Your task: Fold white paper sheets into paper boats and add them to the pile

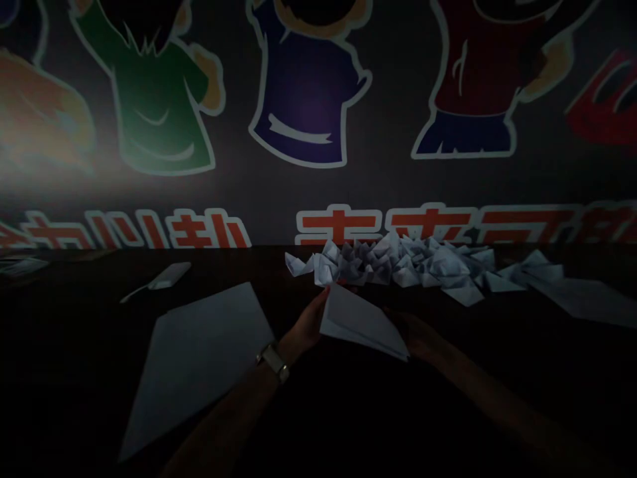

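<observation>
A folded sheet of white paper is held up between my two hands, tilted down to the right, with its layers showing along the lower edge. My left hand grips its left side, the fingers partly behind it; a watch is on that wrist. At the right edge my right hand holds the same paper, its fingers mostly hidden in shadow. Left of my left hand lies a stack of flat white paper on the dark table.
Folded paper boats are heaped along the back of the table. More white paper lies at the right. A small white object with a thin tail lies back left. Behind stands a wall with cartoon figures. The light is dim.
</observation>
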A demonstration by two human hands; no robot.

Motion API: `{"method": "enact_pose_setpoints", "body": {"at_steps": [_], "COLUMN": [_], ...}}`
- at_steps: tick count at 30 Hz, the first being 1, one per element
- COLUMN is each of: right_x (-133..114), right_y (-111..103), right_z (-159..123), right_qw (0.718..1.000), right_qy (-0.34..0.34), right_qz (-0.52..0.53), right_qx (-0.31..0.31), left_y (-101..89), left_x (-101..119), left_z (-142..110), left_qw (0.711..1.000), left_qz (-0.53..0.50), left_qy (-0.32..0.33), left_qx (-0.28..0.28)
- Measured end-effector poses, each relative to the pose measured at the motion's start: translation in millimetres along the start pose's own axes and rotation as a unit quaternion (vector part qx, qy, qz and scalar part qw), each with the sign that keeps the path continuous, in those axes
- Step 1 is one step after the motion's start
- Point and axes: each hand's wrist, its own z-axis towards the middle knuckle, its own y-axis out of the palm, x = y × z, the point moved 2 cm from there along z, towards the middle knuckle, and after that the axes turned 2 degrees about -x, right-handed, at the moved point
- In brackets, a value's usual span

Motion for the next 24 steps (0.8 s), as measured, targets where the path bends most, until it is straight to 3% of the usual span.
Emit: {"method": "enact_pose_setpoints", "body": {"at_steps": [7, 13, 16, 20, 24], "right_x": [5.3, 13.3, 6.5, -5.5, -5.3], "right_y": [-14.0, -10.3, -6.2, -1.6, -2.5], "right_z": [-5.2, -9.8, -11.0, -11.5, -12.8], "right_qw": [0.998, 0.999, 0.999, 0.994, 0.989], "right_qy": [-0.001, -0.028, -0.033, 0.065, 0.108], "right_qz": [-0.066, -0.014, 0.006, -0.022, -0.085], "right_qx": [-0.005, -0.030, -0.034, -0.080, -0.061], "left_y": [-5.2, -21.7, -20.9, -16.3, -16.4], "left_x": [7.3, 9.6, 9.1, 1.3, -8.1], "left_z": [-1.6, -3.3, -5.1, -10.0, -12.8], "left_qw": [0.990, 0.967, 0.939, 0.898, 0.887], "left_qz": [0.124, 0.225, 0.311, 0.400, 0.407], "left_qy": [0.049, -0.067, -0.135, -0.184, -0.214], "left_qx": [0.044, 0.101, 0.054, -0.010, -0.048]}}
